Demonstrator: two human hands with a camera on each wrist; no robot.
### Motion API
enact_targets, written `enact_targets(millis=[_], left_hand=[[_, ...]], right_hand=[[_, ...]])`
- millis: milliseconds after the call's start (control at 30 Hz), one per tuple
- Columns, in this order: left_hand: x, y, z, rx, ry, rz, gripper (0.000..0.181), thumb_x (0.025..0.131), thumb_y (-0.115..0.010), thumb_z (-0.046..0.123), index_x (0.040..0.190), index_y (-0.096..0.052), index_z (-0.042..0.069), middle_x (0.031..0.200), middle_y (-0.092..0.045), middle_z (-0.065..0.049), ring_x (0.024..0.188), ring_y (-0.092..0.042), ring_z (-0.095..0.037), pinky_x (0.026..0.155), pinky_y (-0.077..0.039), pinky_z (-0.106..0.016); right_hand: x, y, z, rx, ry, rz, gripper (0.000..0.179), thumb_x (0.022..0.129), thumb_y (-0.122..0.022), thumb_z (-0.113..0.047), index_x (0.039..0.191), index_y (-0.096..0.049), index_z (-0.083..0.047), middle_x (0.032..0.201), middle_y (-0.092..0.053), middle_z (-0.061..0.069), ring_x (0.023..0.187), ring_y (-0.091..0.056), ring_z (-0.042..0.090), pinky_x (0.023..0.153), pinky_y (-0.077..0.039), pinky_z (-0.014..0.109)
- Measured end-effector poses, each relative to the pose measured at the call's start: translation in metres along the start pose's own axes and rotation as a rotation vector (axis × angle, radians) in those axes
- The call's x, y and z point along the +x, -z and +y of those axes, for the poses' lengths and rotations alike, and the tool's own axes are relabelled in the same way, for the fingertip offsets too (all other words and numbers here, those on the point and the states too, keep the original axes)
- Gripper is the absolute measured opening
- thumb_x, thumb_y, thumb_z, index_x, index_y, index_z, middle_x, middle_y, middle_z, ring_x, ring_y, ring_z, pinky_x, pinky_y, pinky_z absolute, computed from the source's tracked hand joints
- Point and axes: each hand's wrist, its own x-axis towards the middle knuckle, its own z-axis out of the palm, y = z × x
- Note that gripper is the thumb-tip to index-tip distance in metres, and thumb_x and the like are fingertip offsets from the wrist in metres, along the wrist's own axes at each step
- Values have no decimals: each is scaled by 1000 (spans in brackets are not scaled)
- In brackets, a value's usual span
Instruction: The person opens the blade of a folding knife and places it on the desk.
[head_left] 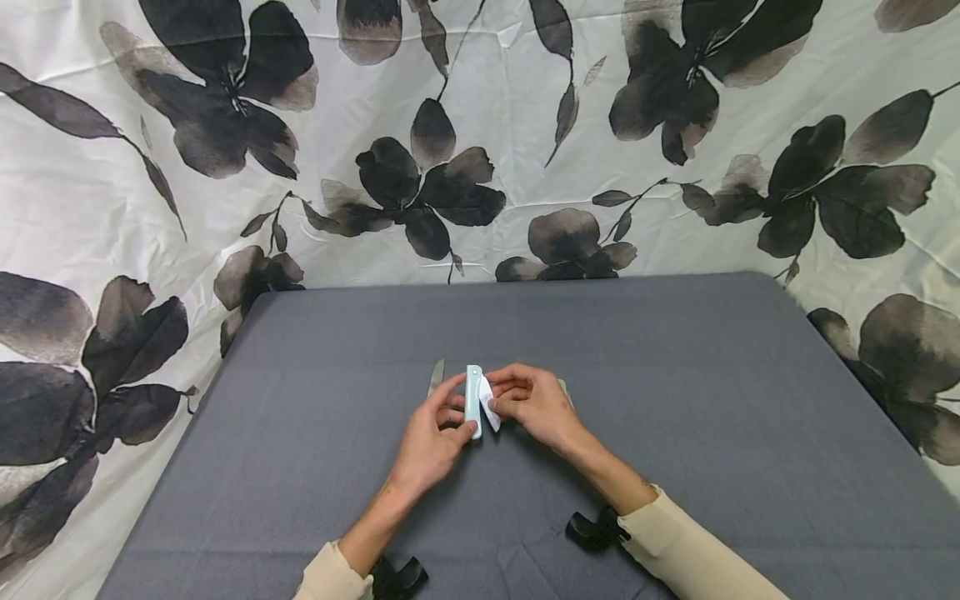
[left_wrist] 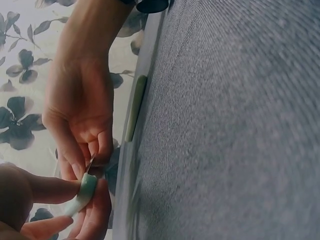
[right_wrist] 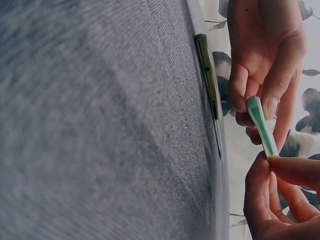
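A folding knife (head_left: 472,402) with a pale mint handle is held up above the grey table. My left hand (head_left: 431,442) grips its handle between fingertips and thumb. On the other side, my right hand (head_left: 536,408) pinches the blade (head_left: 488,404), which stands at a narrow angle out from the handle. The left wrist view shows the mint handle (left_wrist: 86,190) between the fingers of both hands. In the right wrist view, the handle (right_wrist: 262,125) has a darker green strip along it, and my right fingertips meet its lower end.
Behind my left hand lies another knife, its blade (head_left: 436,377) showing; its olive handle (right_wrist: 208,77) appears in the right wrist view. A pale green object (head_left: 565,390) lies partly hidden behind my right hand. Floral cloth (head_left: 510,225) hangs beyond the grey table (head_left: 675,358).
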Motion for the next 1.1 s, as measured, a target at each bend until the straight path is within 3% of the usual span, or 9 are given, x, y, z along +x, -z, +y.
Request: enact_targets(millis=[1100], left_hand=[[-4,10,-3,41,37,-115,66,90,-67,-10,152,-53,6,116,-63,-21,85,-64,-14,67,-54,-18]], right_hand=[[0,14,9,-146,60,-14,30,87,-69,8,116,-77,1,99,-76,20,77,-65,13,64,-50,20]])
